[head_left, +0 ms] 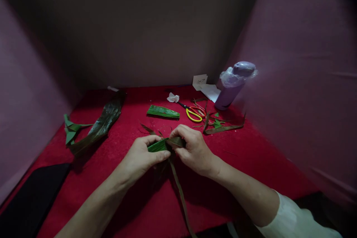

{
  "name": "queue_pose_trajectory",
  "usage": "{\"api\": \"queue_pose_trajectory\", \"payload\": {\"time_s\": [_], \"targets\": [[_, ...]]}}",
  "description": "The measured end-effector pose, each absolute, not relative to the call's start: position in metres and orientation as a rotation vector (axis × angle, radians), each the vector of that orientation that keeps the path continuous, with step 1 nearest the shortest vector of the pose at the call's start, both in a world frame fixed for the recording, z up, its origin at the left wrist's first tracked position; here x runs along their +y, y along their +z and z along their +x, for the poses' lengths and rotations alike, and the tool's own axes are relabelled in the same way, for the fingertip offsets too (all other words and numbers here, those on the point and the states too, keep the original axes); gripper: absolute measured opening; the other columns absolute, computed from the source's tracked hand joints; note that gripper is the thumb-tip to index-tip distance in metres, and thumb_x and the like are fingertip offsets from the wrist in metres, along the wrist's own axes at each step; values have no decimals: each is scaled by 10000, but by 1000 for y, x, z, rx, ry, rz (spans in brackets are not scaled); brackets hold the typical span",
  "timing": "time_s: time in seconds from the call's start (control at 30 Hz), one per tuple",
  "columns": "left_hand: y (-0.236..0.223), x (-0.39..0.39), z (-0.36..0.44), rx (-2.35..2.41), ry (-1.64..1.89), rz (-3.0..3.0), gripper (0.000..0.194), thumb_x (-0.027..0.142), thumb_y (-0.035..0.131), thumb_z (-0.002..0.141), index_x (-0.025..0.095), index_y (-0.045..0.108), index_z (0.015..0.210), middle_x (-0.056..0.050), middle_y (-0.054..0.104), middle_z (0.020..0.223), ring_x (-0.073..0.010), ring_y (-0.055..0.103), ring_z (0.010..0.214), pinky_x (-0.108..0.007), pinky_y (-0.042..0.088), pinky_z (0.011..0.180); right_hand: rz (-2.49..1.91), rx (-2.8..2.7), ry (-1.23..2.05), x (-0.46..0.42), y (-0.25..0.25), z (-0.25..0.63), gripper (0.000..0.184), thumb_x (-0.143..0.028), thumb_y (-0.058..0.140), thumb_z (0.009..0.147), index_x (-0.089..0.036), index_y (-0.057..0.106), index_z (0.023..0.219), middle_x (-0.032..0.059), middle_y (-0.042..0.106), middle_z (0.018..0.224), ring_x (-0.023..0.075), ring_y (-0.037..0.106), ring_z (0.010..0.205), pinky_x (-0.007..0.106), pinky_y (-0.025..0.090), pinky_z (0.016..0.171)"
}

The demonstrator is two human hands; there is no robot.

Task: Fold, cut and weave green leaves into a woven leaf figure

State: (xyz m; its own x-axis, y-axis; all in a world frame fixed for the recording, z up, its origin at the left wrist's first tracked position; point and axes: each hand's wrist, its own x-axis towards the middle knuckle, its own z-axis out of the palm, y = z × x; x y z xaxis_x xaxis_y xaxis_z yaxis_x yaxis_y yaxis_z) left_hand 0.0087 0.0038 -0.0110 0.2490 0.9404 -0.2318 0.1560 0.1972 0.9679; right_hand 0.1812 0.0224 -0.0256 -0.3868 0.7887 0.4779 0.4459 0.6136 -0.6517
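Observation:
My left hand (146, 152) is closed around a folded green leaf (158, 145), its thumb lying along the near side. Pinched in my right hand (192, 150) is a brownish leaf strip (175, 142) at the right end of the green leaf. From between the hands a long thin strip (180, 189) hangs down toward the table's front edge. Just beyond the hands lies another folded green leaf piece (163, 112). Scissors (193, 113) with a yellow and a red handle rest to its right. The fingertips of my right hand are partly hidden by the strip.
Brown and green leaf scraps (219, 124) lie at the right. A purple container (228, 95) with a plastic-lined rim stands behind them, near white papers (210, 91). Left are a long dark leaf (104, 122), a green folded leaf shape (71, 129) and a black flat object (36, 197).

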Motion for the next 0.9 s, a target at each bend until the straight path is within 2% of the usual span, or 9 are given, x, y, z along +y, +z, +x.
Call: {"api": "queue_pose_trajectory", "payload": {"time_s": [0.27, 0.43, 0.7, 0.83, 0.9], "targets": [[-11, 3, 10, 1303, 837, 1152, 201, 273, 719, 615, 130, 638, 732, 8, 594, 606, -106, 502, 520, -220, 379, 518, -980, -2065, 550, 23, -21, 184, 66, -110, 534, 800, -174, 548, 790, 14, 554, 759, 130, 491, 689, 245, 371, 639], [-10, 5, 9, 1329, 866, 1128, 221, 273, 709, 607, 122, 625, 743, 19, 580, 558, -100, 478, 474, -214, 361, 467, -950, -2139, 526, 23, -19, 188, 107, -85, 520, 773, -168, 567, 820, 17, 554, 783, 130, 481, 708, 252, 363, 650], [-12, 7, 8, 1356, 901, 1158, 207, 247, 704, 602, 113, 631, 742, 27, 574, 565, -93, 479, 500, -208, 366, 489, -938, -2197, 557, 20, -15, 187, 74, -99, 518, 788, -153, 562, 765, 2, 537, 717, 108, 469, 646, 233, 359, 614], [-10, 7, 9, 1357, 887, 1169, 210, 243, 700, 594, 112, 644, 748, 32, 569, 557, -90, 469, 489, -209, 361, 480, -911, -2242, 470, 20, -13, 188, 142, -144, 524, 823, -167, 595, 944, 27, 594, 850, 126, 528, 738, 240, 383, 661], [-9, 7, 10, 1376, 877, 1183, 197, 233, 695, 588, 111, 649, 736, 37, 558, 539, -85, 454, 476, -204, 345, 464, -898, -2274, 437, 20, -12, 189, 147, -200, 503, 869, -184, 607, 972, 30, 602, 883, 125, 542, 755, 237, 389, 668]]}}
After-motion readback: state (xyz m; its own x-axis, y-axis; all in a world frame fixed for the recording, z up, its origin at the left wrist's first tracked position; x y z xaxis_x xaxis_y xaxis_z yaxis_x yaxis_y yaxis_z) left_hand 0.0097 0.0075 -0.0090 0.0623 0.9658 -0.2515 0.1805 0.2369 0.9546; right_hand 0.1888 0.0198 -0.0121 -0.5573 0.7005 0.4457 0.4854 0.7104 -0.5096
